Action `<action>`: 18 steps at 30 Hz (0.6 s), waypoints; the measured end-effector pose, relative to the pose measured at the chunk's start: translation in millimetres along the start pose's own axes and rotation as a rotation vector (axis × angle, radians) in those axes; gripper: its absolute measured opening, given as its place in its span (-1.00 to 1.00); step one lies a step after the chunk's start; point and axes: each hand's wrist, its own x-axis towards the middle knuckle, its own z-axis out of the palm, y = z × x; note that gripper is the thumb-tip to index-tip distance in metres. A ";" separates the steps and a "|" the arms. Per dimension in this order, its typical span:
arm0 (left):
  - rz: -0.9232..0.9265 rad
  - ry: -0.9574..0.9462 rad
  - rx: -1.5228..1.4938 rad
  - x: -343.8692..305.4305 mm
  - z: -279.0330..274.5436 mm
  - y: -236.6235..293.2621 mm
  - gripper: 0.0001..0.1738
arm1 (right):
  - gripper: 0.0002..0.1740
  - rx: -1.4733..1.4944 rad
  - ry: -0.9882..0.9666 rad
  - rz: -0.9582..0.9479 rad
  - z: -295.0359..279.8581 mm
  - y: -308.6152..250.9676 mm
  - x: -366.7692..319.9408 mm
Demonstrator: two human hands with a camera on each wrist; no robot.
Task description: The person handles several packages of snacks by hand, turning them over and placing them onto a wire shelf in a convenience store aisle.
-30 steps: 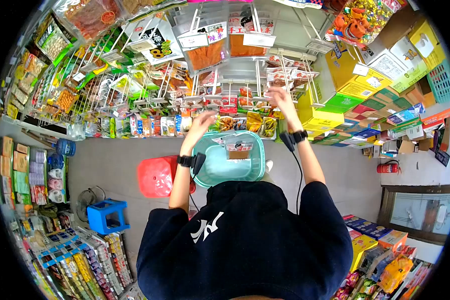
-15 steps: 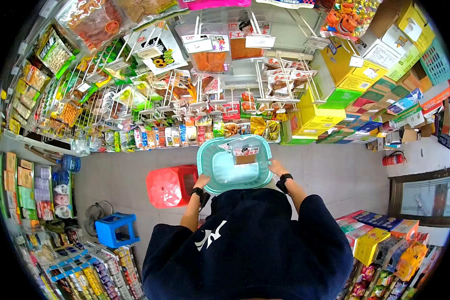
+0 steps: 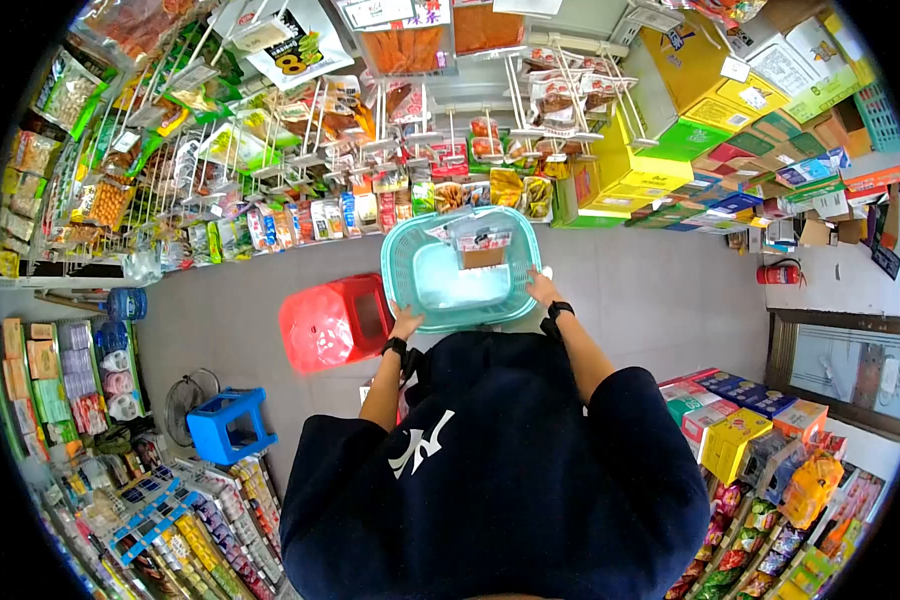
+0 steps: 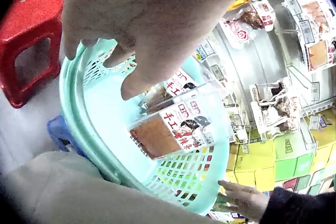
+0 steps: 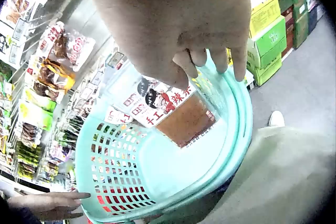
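A turquoise plastic basket with slotted sides stands in front of my body, a second matching rim nested close beneath it. My left hand grips its near left rim, thumb over the inside, as the left wrist view shows. On the right side, my right hand holds the rim with fingers over the outer edge and thumb inside. Clear packets with red lettering and brown flat contents lie inside, the front packet leaning against the basket wall. The same packet shows below my right thumb.
Hooks and shelves of snack packets stand just beyond the basket. A red stool is close on the left, a blue stool farther back. Yellow cartons are stacked at the right; a fire extinguisher stands beyond.
Both hands came down from the hanging hooks to the basket's sides and took hold of its rim. Since half a second ago, the head view has tilted, shifting shelf, stool and basket upward.
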 end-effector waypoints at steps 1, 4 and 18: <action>-0.007 -0.005 -0.003 -1.5 -1.2 3.6 -0.21 | -0.48 0.000 -0.008 0.004 -0.6 -2.4 -0.3; -0.170 0.141 -0.255 -5.0 7.9 6.2 -0.10 | -0.49 -0.021 0.006 0.050 -1.3 -13.4 -6.2; -0.140 0.048 -0.405 -28.9 -17.5 17.9 -0.17 | -0.54 0.284 0.269 0.094 -18.4 -73.2 10.2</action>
